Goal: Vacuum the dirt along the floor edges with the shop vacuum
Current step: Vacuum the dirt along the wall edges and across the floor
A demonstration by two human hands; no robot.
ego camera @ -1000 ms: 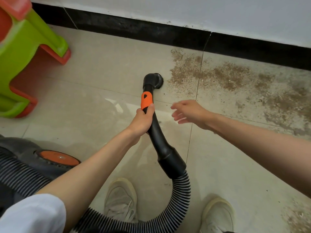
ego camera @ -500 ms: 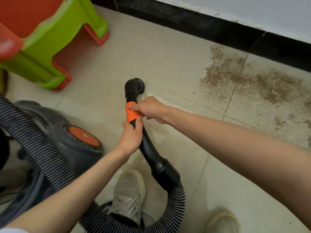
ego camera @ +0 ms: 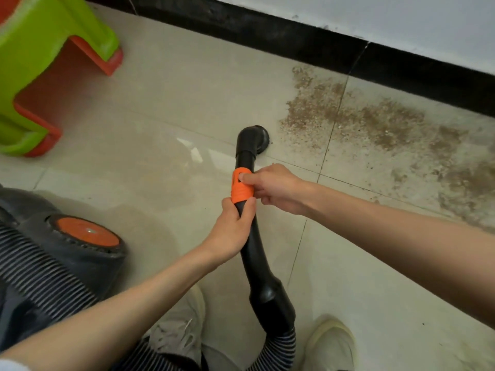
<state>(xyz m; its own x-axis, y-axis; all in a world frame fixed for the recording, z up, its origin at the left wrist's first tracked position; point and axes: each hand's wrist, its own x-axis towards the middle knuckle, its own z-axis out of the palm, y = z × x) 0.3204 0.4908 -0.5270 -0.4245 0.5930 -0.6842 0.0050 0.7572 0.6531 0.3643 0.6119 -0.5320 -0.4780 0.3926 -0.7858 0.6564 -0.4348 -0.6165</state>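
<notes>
While the left hand (ego camera: 231,231) wraps its fingers round the black wand (ego camera: 250,245) just below the orange collar (ego camera: 242,187), the right hand (ego camera: 273,191) pinches that collar from the right, thumb on top. The nozzle (ego camera: 254,139) rests on the floor (ego camera: 171,97), just left of the dirt (ego camera: 375,121), which spreads rightward along the black skirting (ego camera: 308,49). A green and orange stool (ego camera: 45,65) stands in the floor's far left corner, well apart from the dirt. The vacuum (ego camera: 72,245) sits at the near left, its ribbed hose (ego camera: 40,285) lying across it and running on to the wand's cuff between two pale shoes (ego camera: 176,336). Nothing lies between the nozzle and the dirt.

Half a second ago the right hand already had the collar and the left gripped just below it; the grips are the same. The view has swung right: the stool and vacuum sit farther left and the dirt fills more of the right side. The nozzle now lies nearer the dirt's left fringe.
</notes>
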